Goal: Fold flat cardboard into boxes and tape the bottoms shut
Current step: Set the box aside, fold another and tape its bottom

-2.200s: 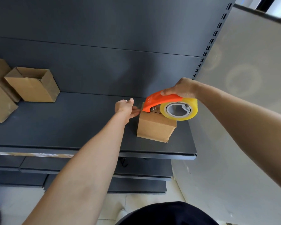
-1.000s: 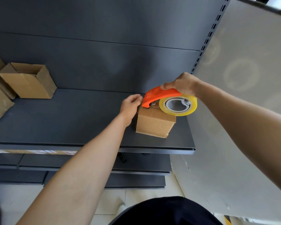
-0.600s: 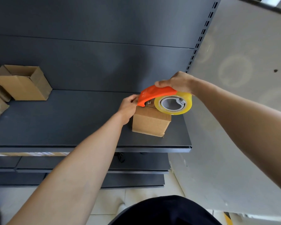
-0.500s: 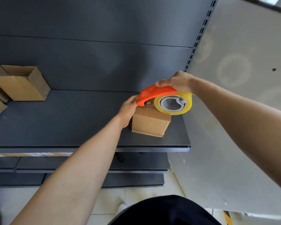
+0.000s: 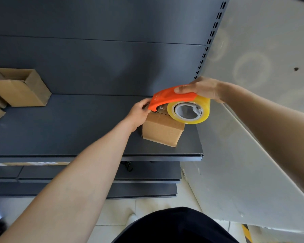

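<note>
Cardboard box [image 5: 162,130] sits at 4 o'clock corner of shelf [image 5: 60,128]. Right hand [image 5: 202,88] grips orange tape dispenser [image 5: 172,98] atop box. Left hand [image 5: 139,113] curls on box's 9 o'clock edge. Best: brace box, draw dispenser toward 3 o'clock along seam, press tape flat.

A dark shelf [image 5: 77,130] carries one closed box [image 5: 162,131] and open boxes [image 5: 19,87].

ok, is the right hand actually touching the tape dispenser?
Touching. The head view shows the right hand lying over the orange tape dispenser, with the thumb pressed on its top and no gap.
</note>
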Tool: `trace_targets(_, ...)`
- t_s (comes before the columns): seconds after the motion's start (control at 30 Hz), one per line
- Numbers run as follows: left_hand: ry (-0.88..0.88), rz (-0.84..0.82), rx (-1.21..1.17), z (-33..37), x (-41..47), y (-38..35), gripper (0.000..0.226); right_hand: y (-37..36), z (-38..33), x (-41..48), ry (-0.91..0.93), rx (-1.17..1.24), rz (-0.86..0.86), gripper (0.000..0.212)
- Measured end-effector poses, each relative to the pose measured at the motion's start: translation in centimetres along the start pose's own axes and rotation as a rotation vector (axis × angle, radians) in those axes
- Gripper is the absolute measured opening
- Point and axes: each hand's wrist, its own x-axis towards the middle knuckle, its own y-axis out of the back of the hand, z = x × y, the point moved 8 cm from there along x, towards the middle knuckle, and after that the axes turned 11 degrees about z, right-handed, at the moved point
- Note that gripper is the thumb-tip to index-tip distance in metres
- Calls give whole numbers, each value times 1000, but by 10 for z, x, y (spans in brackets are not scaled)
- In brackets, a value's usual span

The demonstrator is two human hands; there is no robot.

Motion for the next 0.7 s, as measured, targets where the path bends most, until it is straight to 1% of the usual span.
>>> trace_targets(0.07,-3,-6,8,1,0,-5,25,2,2,-3,10,25,-5,61)
trace_targets(0.1,-8,-3,8,1,-1,-6,24,3,5,-3,17,37,-11,55)
trace_targets(0.17,-26,22,13,2,1,-6,23,9,11,-8,37,66,-13,35)
trace_targets(0.2,-37,33,25,2,2,-4,25,13,18,-12,35,81,-11,29)
trace_targets(0.23,-50,38,42,3,3,-4,26,16,30,-13,20,83,-5,31)
trace_targets(0.3,-72,49,74,5,5,-5,27,21,56,-18,-49,89,4,44)
trace_targets(0.5,-96,32,144,10,1,-14,29,23,80,-35,-64,170,-6,44)
trace_targets(0.7,-70,38,181,10,3,-13,29,57,117,-52,-108,149,31,50)
